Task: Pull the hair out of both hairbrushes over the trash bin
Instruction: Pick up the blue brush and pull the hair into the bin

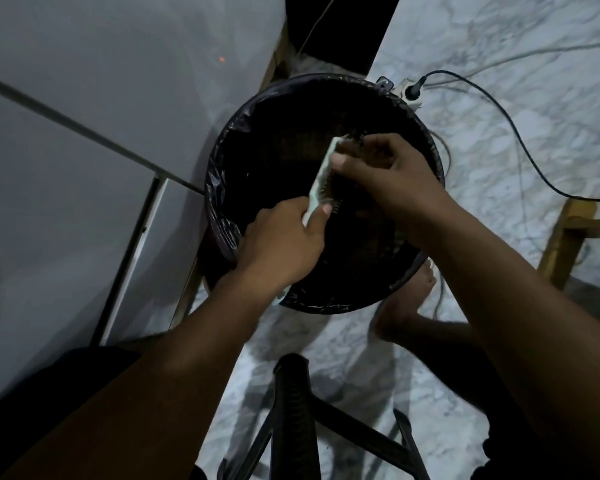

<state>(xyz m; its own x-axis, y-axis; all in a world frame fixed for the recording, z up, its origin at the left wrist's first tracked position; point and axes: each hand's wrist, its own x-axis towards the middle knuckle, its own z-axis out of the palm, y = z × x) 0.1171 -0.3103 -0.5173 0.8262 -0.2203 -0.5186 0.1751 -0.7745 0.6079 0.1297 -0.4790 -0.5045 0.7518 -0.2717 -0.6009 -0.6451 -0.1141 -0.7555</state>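
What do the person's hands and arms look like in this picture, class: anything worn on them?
Both the left hand and right hand are bare: no gloves, and no rings, watch or bracelets visible. The forearms are uncovered, with no sleeves in view.

One hairbrush (321, 174) shows, pale with dark bristles. One round trash bin (222, 188) holds one black liner. Two hands are in view: one left hand (284, 244) and one right hand (392, 171). One bare foot (413, 299), one power strip (407, 91) with one black plug, one dark stool (295, 410).
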